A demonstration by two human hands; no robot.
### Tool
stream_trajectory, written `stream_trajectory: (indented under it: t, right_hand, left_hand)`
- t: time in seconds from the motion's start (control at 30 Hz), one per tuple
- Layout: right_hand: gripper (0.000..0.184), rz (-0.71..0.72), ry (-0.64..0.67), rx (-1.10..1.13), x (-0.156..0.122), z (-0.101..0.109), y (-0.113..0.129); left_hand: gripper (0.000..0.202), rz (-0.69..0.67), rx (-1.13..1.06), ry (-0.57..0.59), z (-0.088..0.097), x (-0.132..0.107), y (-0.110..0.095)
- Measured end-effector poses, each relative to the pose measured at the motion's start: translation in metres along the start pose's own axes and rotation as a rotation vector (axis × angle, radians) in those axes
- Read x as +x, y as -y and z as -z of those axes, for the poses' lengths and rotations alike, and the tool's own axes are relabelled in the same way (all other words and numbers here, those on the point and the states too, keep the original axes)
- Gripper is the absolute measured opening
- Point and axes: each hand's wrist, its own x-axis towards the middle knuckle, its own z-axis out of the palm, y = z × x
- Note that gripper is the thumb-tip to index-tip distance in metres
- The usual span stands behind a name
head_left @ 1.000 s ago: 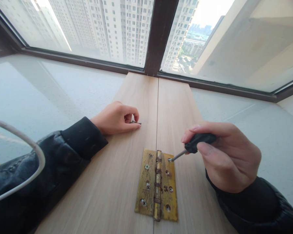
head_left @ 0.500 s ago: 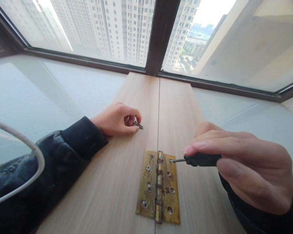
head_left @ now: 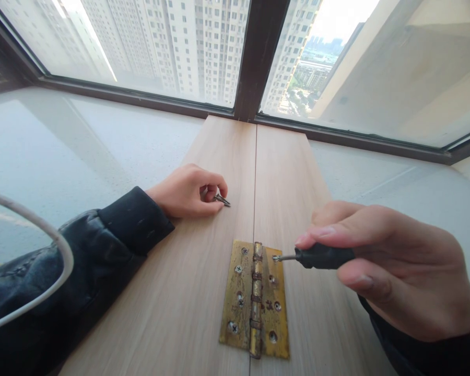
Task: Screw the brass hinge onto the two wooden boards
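Two pale boards (head_left: 160, 313) with a streaky wood grain run away from my camera, butted along one thin dark seam (head_left: 254, 219). Nearest my lens, a smooth white cable (head_left: 68, 256) loops in front of the creased black left sleeve (head_left: 117, 235). A brass hinge (head_left: 256, 300) lies flat across the seam, tarnished and blotchy, its barrel rusted brown between knuckles. I'd judge the fastening roughly half done: the left leaf (head_left: 229, 295) shows four cross-slotted heads (head_left: 238, 269) in its holes, while the right leaf (head_left: 281, 324) has one screw (head_left: 276, 258) at its farthest hole and the three nearer holes (head_left: 273, 337) look bare. My right hand (head_left: 403, 266) holds a screwdriver (head_left: 325, 256), grey shank and stubby black handle, leaning low from the right with its tip at that screw; whether the screw is fully seated I can't tell. Farther off, my left hand (head_left: 191, 192) rests on the boards, thumb and forefinger pinching slim dark spare screws (head_left: 222, 200), too bunched to count. Past the boards spreads a glossy white ledge (head_left: 102, 130), then a dark window frame (head_left: 258, 52), and outside stand tall pale apartment blocks (head_left: 203, 52).
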Motion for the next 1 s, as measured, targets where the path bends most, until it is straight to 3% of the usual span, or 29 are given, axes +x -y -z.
stream_trajectory:
  t: [0.2,0.37,0.53,0.67,1.0]
  right_hand:
    - [0.018,-0.009,-0.078,0.017,-0.002,-0.004,-0.003]
    - [0.02,0.062,-0.066,0.1,-0.006,-0.007,-0.016]
    - [0.014,0.08,-0.269,0.074,-0.01,-0.012,-0.026]
    - [0.012,0.05,-0.344,0.009,-0.01,-0.016,-0.024]
    - [0.009,0.046,-0.419,-0.031,-0.007,-0.022,-0.022]
  left_hand:
    - [0.014,0.008,-0.005,0.0,0.0,-0.001,0.0]
    - [0.014,-0.003,0.001,0.005,0.0,-0.001,0.0]
    - [0.009,-0.082,0.022,0.021,-0.001,-0.001,-0.001]
    - [0.008,-0.083,0.056,-0.009,-0.002,0.0,-0.003]
    - [0.009,0.136,0.036,0.01,0.002,0.002,-0.009]
